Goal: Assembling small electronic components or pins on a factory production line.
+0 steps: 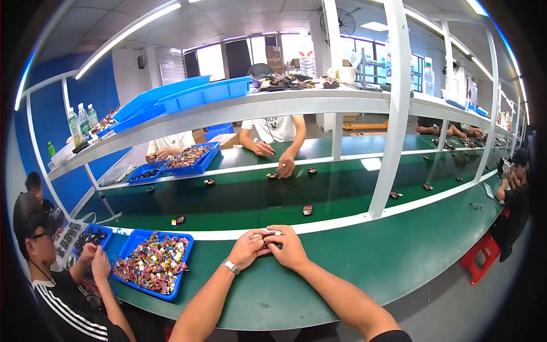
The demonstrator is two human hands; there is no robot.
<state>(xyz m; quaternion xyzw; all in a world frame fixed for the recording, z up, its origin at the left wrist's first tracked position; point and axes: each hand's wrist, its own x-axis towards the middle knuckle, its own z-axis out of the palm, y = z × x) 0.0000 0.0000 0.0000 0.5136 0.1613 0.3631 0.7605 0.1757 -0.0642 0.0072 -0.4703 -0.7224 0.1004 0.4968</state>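
Note:
Near the bench's inner edge, my left hand [246,252] and my right hand [288,247] meet round a small dark part [267,239]. The fingers of both are closed on it, covering most of its shape, so its exact kind does not show. A metal-banded watch [232,267] is on my left wrist. Beneath my hands lies the green worktop [319,273]. To the left stands a blue tray [186,251], heaped with small parts in red, yellow and white.
Beyond a white rail, small assemblies lie spaced along the green belt [239,199]. A white upright [389,142] rises ahead to the right, carrying a shelf [342,101] with blue bins [208,91]. Co-workers sit at left and opposite. A red stool [481,259] stands at right.

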